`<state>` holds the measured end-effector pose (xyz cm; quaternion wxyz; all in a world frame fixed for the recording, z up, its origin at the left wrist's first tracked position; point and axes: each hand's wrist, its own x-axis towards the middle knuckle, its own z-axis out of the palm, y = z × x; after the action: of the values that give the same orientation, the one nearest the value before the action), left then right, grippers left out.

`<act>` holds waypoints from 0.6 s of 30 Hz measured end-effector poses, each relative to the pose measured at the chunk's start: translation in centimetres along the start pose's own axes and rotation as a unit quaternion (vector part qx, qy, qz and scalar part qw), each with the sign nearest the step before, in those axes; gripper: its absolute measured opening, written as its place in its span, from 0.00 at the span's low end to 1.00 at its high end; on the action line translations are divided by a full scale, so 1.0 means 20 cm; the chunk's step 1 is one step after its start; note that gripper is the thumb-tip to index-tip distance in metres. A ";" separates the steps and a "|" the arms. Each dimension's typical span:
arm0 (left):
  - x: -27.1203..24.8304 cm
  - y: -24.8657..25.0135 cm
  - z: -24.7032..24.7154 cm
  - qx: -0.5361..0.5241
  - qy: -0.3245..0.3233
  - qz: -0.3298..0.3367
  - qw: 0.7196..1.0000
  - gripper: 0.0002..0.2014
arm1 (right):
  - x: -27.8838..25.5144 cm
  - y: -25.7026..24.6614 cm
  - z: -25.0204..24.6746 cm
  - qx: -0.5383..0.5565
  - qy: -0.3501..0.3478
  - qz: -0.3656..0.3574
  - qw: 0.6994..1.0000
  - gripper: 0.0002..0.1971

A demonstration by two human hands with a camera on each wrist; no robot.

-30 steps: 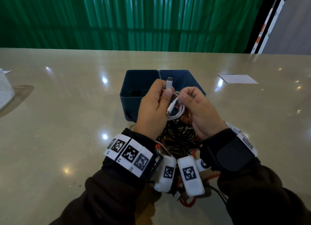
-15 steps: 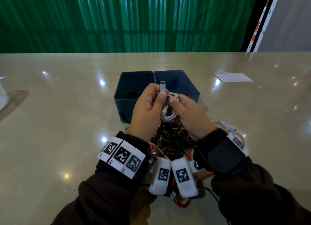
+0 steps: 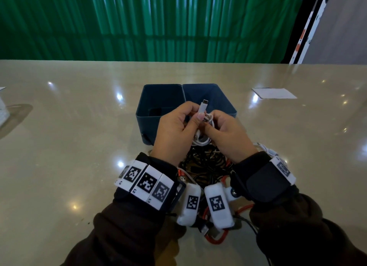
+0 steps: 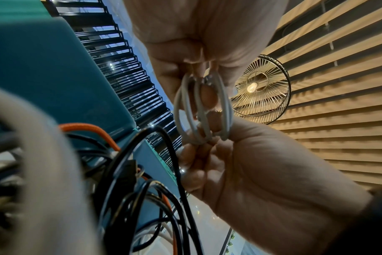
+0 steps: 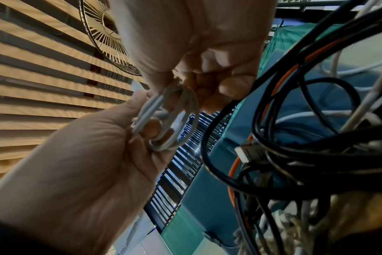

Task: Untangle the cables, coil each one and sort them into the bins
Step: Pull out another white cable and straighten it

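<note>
A small white cable coil [image 3: 202, 140] hangs between both hands above the black and orange cable tangle [image 3: 204, 162]. My left hand [image 3: 196, 114] pinches the cable just below its white plug [image 3: 204, 103], which points up. My right hand [image 3: 210, 124] grips the loops from the right, thumb across them. Two dark blue bins [image 3: 143, 124] stand side by side just behind the hands. The left wrist view shows the coil [image 4: 203, 107] held at top and bottom, with the tangle [image 4: 142, 189] below. The right wrist view shows the coil [image 5: 168, 120] and the tangle [image 5: 294, 138].
A dark item [image 3: 156, 111] lies in the left bin. A white sheet of paper [image 3: 274, 92] lies at the back right of the glossy table [image 3: 69, 146]. A white object [image 3: 3, 110] sits at the left edge. An orange cable loop [image 3: 216, 242] lies near my wrists.
My right hand has closed in against the left and drawn the white loops tighter. The left hand still holds the plug upright.
</note>
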<state>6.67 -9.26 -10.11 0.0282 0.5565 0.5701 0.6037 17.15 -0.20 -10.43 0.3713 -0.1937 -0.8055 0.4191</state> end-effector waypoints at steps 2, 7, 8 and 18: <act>0.00 0.00 0.01 0.001 0.008 0.000 1.000 0.07 | 0.00 0.00 0.01 -0.032 0.020 -0.012 0.999 0.10; 0.00 0.01 0.03 0.018 0.046 -0.006 0.999 0.07 | 0.00 -0.01 0.01 -0.057 0.042 -0.026 0.997 0.10; 0.00 0.01 0.03 0.020 0.047 -0.008 0.999 0.08 | 0.00 -0.01 0.02 -0.058 0.040 -0.024 0.997 0.09; 0.00 -0.02 0.02 -0.006 0.005 -0.022 1.000 0.07 | -0.01 -0.01 0.02 -0.050 0.024 -0.007 0.998 0.08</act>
<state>6.82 -8.81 -10.47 0.0414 0.5406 0.5787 0.6092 17.01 -0.59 -10.53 0.3832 -0.2170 -0.8177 0.3708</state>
